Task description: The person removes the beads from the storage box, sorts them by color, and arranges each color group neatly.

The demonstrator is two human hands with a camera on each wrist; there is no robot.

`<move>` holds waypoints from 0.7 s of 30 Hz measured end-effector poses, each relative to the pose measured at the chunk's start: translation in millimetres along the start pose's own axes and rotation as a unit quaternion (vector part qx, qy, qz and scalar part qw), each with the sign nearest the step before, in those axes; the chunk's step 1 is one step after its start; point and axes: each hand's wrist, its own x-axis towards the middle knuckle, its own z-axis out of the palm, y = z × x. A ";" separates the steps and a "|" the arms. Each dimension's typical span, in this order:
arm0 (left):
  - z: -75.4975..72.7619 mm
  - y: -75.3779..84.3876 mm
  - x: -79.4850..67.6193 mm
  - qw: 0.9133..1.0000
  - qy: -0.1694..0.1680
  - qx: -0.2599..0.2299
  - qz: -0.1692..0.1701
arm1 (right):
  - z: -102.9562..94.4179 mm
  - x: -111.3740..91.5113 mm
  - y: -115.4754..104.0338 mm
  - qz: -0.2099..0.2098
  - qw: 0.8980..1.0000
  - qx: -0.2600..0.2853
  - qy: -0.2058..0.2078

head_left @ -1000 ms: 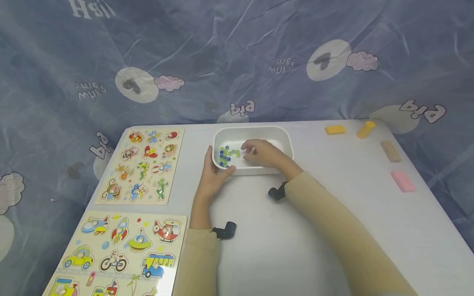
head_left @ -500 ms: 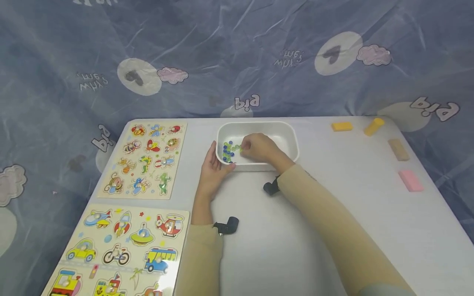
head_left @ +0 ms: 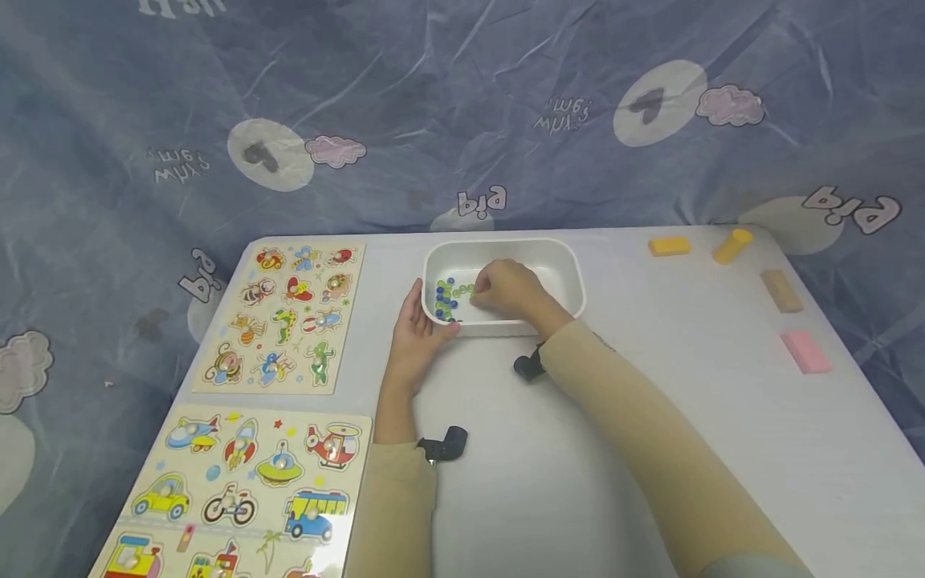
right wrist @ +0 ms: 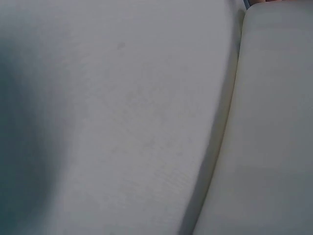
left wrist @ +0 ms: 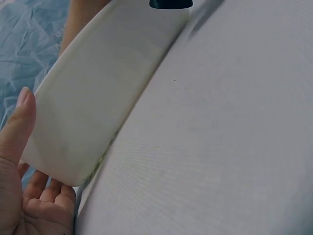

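Note:
A white rectangular plastic tub [head_left: 531,325] stands toward the back of the table. Blue and green beads [head_left: 444,301] cluster at its left end, and a short row of green beads [head_left: 463,290] runs from them toward the right hand. My left hand [head_left: 417,337] holds the tub's front left corner, thumb at the front rim. In the left wrist view, the left fingers [left wrist: 63,198] curl against the tub's end. Inside the tub, my right hand [head_left: 509,289] has its thumb and fingertips pinched together at the row's end, covering what lies between them. The right wrist view shows only the tub's outer wall [right wrist: 274,122] and tabletop.
Two wooden puzzle boards lie at left, one with insects [head_left: 282,321] and one with vehicles [head_left: 238,490]. Along the right side are a yellow block [head_left: 670,246], a yellow cylinder [head_left: 732,246], a brown block [head_left: 781,291] and a pink block [head_left: 805,352]. A printed curtain [head_left: 405,104] hangs behind.
My right hand has lowered from half-spread fingers to a pinch beside the green beads, which now form a more even row. My left hand keeps hold of the tub; the view has shifted slightly.

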 end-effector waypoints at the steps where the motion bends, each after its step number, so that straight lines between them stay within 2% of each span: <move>1: 0.3 0.2 -0.3 1.000 -0.001 0.000 0.002 | 0.1 -0.2 0.1 0.000 1.000 -0.002 0.002; 13: -1.4 -0.7 -1.3 1.000 0.005 0.017 -0.010 | -1.0 -4.0 2.8 -0.012 0.999 -0.032 0.011; 17: -0.7 -0.3 -0.5 1.000 0.005 0.018 -0.007 | -8.1 -15.6 3.0 -0.036 0.998 0.001 0.043; 21: 0.9 1.0 1.3 1.000 0.004 0.016 -0.003 | -15.2 -36.2 2.1 -0.084 0.991 0.048 0.098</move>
